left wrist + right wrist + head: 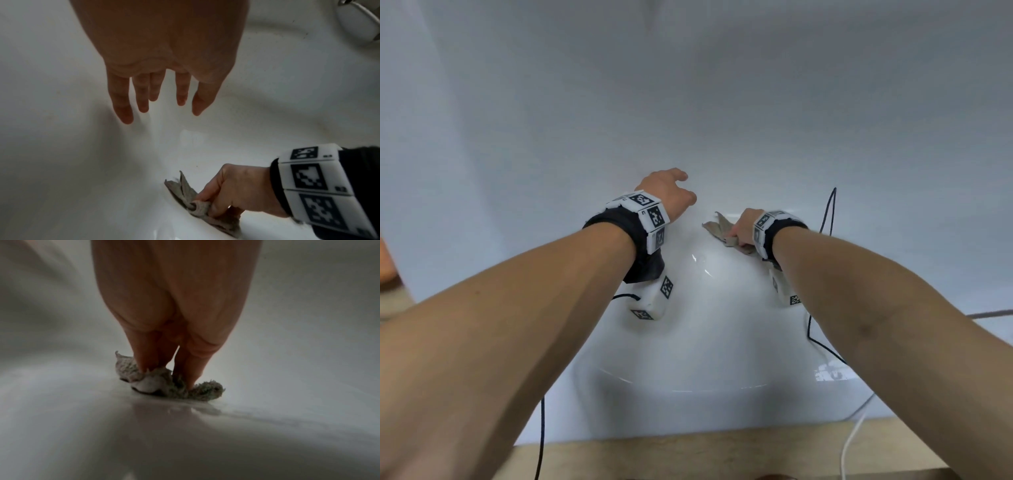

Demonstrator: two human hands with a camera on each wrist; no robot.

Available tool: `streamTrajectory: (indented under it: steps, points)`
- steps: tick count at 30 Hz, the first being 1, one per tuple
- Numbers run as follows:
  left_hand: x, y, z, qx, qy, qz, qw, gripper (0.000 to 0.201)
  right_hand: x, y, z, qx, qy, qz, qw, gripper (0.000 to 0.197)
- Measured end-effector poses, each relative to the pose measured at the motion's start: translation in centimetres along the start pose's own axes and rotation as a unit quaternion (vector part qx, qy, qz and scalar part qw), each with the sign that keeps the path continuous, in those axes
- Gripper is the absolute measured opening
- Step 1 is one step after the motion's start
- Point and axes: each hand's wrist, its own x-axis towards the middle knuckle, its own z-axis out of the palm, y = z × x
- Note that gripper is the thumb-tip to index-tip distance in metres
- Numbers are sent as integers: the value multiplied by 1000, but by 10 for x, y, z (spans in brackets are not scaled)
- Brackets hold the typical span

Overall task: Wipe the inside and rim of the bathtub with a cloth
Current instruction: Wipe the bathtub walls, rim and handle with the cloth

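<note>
Both bare arms reach down into the white bathtub (705, 102). My right hand (743, 228) grips a crumpled grey-beige cloth (717, 228) and presses it against the tub's inner surface. The right wrist view shows the fingers (144, 356) pinching the cloth (162, 382) on the glossy white surface (185, 434). My left hand (671, 190) is to the left of the cloth and a little further in, holding nothing. Seen from the left wrist, its fingers (141, 97) are straight and spread just above the tub surface, with the right hand (236, 188) and cloth (185, 190) below them.
A tan ledge (688, 452) runs along the tub's near edge. Black cables (828, 212) trail from the wrist cameras into the tub, and a white cable (849, 448) crosses the ledge. A chrome fitting (357, 21) shows at the top right of the left wrist view.
</note>
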Motion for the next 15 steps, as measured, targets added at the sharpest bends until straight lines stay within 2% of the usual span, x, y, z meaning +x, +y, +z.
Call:
streamTrajectory:
  steps: [2,4,8,12,15]
  points:
    - [-5,1,-6,-3,3,2,1000,52,-39,-9,-1,38,1,-28,999,46]
    - [-9,2,-12,-12,7,4,1000,53,-89,-21,-4,75,13,-67,995,36]
    - [-22,3,-24,-19,17,6,1000,52,-126,-33,6,118,34,-102,987,32]
    - [-39,2,-32,-20,12,5,1000,52,-145,-37,18,93,12,-126,988,28]
    - [-47,0,-38,-18,14,8,1000,52,-147,-41,16,13,25,-154,988,32]
